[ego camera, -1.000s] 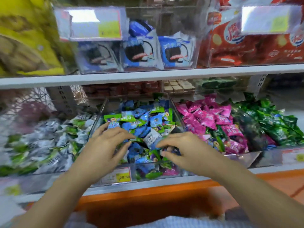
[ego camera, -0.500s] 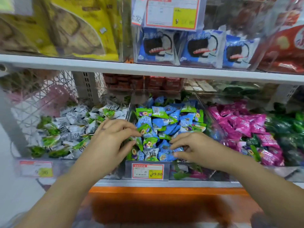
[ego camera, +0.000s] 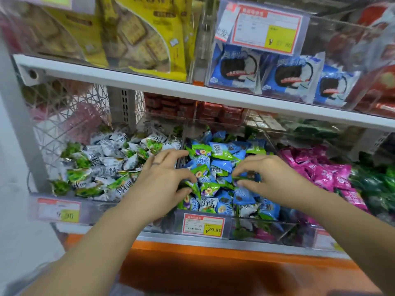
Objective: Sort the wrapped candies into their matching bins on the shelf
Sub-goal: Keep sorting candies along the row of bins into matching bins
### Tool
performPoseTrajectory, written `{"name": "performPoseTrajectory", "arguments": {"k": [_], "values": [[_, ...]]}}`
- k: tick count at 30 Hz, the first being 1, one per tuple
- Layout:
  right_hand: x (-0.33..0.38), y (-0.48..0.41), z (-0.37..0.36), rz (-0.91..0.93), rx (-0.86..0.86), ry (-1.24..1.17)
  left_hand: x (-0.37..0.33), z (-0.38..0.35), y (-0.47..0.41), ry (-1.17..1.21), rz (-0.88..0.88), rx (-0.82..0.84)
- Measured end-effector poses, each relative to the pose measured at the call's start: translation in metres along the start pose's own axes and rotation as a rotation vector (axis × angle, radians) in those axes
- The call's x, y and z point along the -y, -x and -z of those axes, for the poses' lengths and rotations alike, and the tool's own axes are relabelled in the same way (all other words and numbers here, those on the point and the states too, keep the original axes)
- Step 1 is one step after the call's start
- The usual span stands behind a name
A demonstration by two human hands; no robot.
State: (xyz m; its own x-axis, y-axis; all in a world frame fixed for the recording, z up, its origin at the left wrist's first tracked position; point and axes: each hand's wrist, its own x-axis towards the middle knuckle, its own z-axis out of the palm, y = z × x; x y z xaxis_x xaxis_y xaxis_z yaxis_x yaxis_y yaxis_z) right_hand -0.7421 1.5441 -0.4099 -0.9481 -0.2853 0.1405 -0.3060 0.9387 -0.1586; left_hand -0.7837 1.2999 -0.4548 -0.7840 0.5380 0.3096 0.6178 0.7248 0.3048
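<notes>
Both hands reach into the middle clear bin (ego camera: 252, 228), which is heaped with blue and green wrapped candies (ego camera: 220, 162). My left hand (ego camera: 164, 180) hovers over the bin's left side and pinches a green wrapped candy (ego camera: 193, 186) between thumb and fingers. My right hand (ego camera: 267, 176) rests on the pile's right side, fingertips closed on a dark green wrapped candy (ego camera: 242, 178). To the left stands a bin of white and green candies (ego camera: 102, 165). Right of the middle bin are pink candies (ego camera: 320, 167) and dark green candies (ego camera: 378, 180).
A white shelf board (ego camera: 192, 92) hangs just above the bins, carrying yellow biscuit bags (ego camera: 147, 37) and blue cookie packs (ego camera: 265, 71). A price tag (ego camera: 203, 226) reading 29.80 fronts the middle bin. Below runs an orange ledge (ego camera: 213, 272). A white wire basket (ego camera: 64, 112) stands far left.
The view has swung left and up, so the bins sit further right. Both hands stay in the middle bin; fingers have closed on single candies.
</notes>
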Motion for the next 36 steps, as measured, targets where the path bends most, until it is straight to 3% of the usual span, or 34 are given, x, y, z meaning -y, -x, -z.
{"name": "performPoseTrajectory", "arguments": {"k": [3,5,8,15,25,29,32,36], "values": [[0.034,-0.001,-0.007,0.053,0.237,-0.189,-0.002,0.000,-0.003,-0.029,0.016,-0.044],[0.041,-0.004,-0.016,0.078,0.381,-0.148,-0.004,0.000,-0.005,-0.032,0.028,-0.093],[0.042,-0.009,-0.023,0.071,0.401,-0.117,-0.007,0.003,-0.005,-0.032,0.054,-0.093],[0.046,-0.009,-0.029,0.076,0.456,-0.099,-0.008,0.014,0.004,0.037,0.097,0.115],[0.022,0.004,-0.012,-0.145,0.076,-0.446,-0.006,0.010,0.006,0.225,-0.051,-0.103],[0.035,-0.002,0.004,-0.162,-0.198,-0.711,-0.024,0.013,0.006,0.533,-0.034,-0.104],[0.047,-0.005,0.014,-0.087,-0.204,-0.784,-0.036,0.010,0.003,0.859,0.043,-0.100],[0.043,0.002,0.020,-0.092,-0.134,-0.822,-0.038,0.006,-0.002,0.996,0.075,-0.142]]}}
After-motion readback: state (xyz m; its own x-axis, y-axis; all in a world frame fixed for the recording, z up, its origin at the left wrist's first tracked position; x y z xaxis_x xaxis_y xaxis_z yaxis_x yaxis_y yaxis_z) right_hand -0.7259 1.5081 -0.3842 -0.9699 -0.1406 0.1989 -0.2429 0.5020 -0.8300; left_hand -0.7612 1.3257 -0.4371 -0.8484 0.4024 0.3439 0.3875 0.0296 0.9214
